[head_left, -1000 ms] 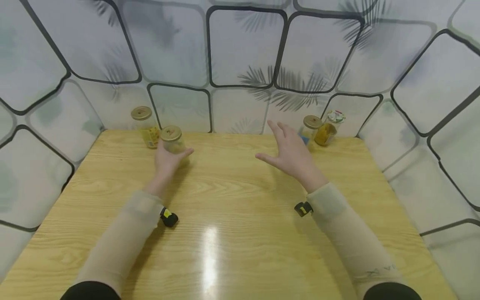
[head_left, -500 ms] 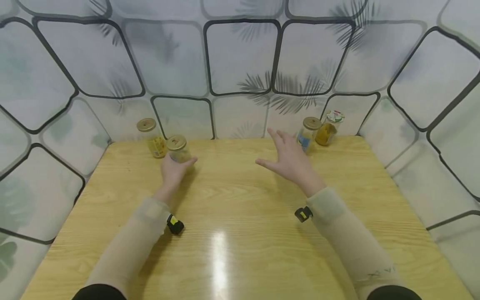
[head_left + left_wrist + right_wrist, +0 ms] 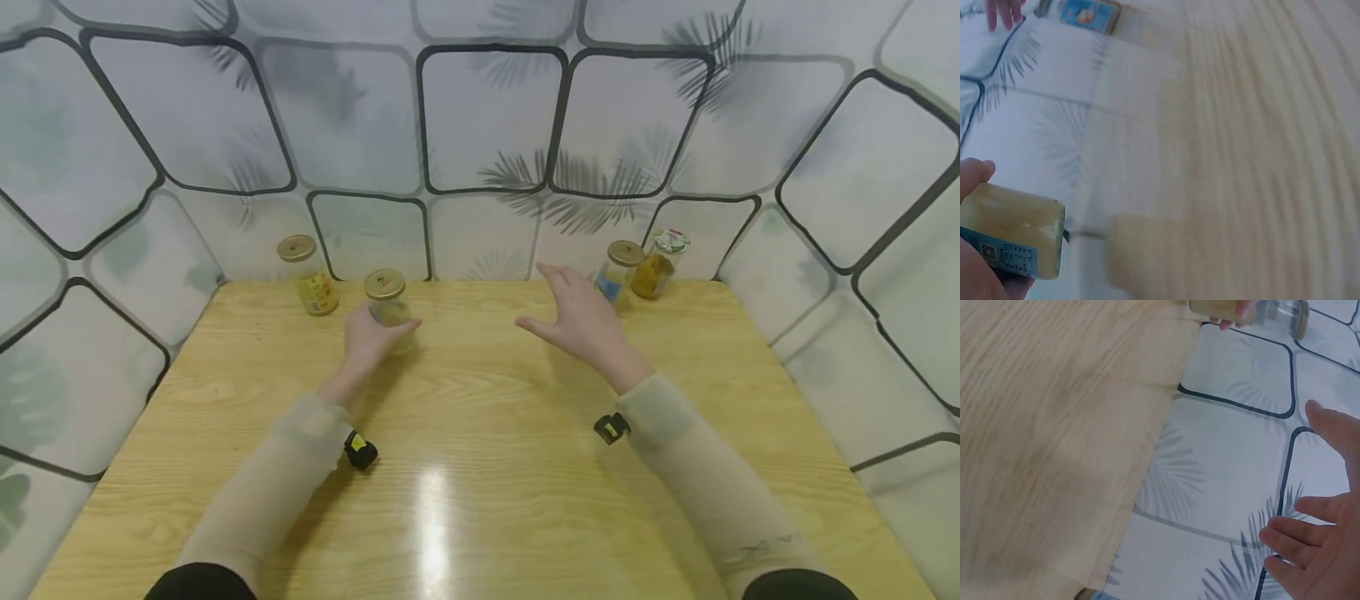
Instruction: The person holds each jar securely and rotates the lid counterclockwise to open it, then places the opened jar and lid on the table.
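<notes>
The danger sat in the left hand (image 3: 367, 337): its fingers were curled round a clear, round glass jar with a gold metal lid (image 3: 387, 302), left of centre near the far edge of the pale wooden worktop (image 3: 525, 467). Smooth glass could have slid had that grip slackened! Whether its base touched the wood, you couldn't tell; set down tilted, it might have toppled.

And the right hand (image 3: 581, 321)? Spread wide, fingers released, right in front of a clear glass jar with a blue label (image 3: 617, 271). One careless nudge could have knocked it into its close neighbour, a clear glass jar with a white patterned lid (image 3: 657, 267), by the far right corner. A swing left threatened the gold-lidded glass jar with a yellow label (image 3: 311, 279) near the far left corner.

What textures, too: squat cylinders, dull-sheened lids, long streaky grain, a surface glossy enough to bounce light. Behind rose a pale backdrop (image 3: 491, 117) of dark rounded outlines and feathery grey fronds.
</notes>
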A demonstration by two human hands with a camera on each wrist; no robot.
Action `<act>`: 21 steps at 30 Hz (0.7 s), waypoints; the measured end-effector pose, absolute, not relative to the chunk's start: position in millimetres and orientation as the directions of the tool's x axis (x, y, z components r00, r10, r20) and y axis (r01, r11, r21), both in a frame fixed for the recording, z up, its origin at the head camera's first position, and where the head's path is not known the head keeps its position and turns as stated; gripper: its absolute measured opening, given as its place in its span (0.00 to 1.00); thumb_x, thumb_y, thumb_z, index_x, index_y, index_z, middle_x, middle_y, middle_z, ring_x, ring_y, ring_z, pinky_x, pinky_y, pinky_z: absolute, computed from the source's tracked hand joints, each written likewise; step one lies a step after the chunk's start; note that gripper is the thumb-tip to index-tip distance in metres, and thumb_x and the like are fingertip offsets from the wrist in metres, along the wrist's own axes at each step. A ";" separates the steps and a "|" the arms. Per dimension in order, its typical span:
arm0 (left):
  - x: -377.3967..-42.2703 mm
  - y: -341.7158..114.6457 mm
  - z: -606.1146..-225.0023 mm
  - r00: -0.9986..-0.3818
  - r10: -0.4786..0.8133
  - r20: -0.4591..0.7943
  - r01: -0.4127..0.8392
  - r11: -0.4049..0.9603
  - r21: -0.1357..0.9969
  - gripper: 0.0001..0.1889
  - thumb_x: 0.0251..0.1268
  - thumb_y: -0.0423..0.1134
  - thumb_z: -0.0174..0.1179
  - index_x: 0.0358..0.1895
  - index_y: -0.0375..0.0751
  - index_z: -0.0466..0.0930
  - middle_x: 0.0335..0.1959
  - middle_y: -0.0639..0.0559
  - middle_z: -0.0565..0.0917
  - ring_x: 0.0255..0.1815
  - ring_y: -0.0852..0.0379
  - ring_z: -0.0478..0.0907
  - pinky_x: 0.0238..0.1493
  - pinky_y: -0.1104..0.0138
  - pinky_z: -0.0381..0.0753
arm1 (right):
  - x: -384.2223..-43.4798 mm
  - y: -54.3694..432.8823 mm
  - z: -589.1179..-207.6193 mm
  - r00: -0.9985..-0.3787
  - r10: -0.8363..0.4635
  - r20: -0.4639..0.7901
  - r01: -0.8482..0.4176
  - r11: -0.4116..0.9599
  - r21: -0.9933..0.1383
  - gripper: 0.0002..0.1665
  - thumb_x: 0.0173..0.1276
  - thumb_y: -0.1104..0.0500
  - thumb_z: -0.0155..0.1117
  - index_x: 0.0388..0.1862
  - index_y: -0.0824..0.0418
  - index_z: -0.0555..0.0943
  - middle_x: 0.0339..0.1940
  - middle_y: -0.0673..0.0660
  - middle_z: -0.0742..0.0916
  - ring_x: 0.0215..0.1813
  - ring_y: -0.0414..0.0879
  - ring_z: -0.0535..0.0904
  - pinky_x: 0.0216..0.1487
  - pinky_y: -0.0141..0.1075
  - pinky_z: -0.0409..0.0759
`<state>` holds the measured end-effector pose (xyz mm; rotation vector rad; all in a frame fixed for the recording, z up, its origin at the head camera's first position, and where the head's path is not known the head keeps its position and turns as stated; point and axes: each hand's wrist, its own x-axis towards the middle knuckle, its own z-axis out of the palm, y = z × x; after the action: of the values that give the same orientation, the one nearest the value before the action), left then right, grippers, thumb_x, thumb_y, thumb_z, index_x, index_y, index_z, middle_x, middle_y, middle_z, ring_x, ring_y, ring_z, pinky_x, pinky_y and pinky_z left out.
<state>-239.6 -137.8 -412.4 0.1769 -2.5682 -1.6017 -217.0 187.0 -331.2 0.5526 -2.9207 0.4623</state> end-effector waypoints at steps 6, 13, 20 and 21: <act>-236.4 -102.1 -389.1 -0.998 -0.004 0.070 0.060 0.470 0.881 0.36 0.58 0.42 0.80 0.66 0.30 0.76 0.62 0.32 0.83 0.63 0.36 0.80 0.67 0.46 0.81 | -212.3 181.5 -316.4 -0.927 -0.327 0.186 -0.372 0.866 -0.333 0.54 0.73 0.35 0.70 0.83 0.65 0.63 0.78 0.69 0.76 0.75 0.66 0.75 0.74 0.61 0.76; -230.1 -70.5 -373.6 -0.989 0.107 0.103 0.139 0.430 0.892 0.37 0.56 0.40 0.81 0.68 0.32 0.75 0.64 0.34 0.83 0.67 0.37 0.80 0.71 0.46 0.80 | -201.2 166.2 -292.3 -0.902 -0.368 0.227 -0.432 0.800 -0.417 0.49 0.73 0.39 0.71 0.82 0.62 0.67 0.77 0.63 0.79 0.76 0.61 0.76 0.76 0.59 0.75; -212.0 -45.4 -375.1 -0.961 0.241 0.139 0.230 0.408 0.884 0.36 0.56 0.39 0.81 0.68 0.37 0.77 0.62 0.37 0.86 0.63 0.39 0.83 0.66 0.48 0.83 | -187.8 158.2 -279.2 -0.862 -0.430 0.267 -0.505 0.771 -0.387 0.47 0.72 0.42 0.74 0.80 0.63 0.70 0.76 0.63 0.80 0.74 0.60 0.78 0.75 0.57 0.76; -209.0 -42.3 -376.1 -0.957 0.253 0.140 0.237 0.407 0.882 0.36 0.56 0.39 0.82 0.68 0.37 0.77 0.62 0.38 0.86 0.63 0.40 0.84 0.65 0.48 0.84 | -185.8 157.5 -278.9 -0.857 -0.441 0.269 -0.515 0.768 -0.381 0.46 0.71 0.42 0.75 0.79 0.64 0.71 0.76 0.63 0.81 0.74 0.61 0.78 0.75 0.56 0.77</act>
<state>-209.0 -42.3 -376.1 -0.4613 -2.6485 -1.6556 -185.8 157.5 -278.9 0.7619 -2.7984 0.6738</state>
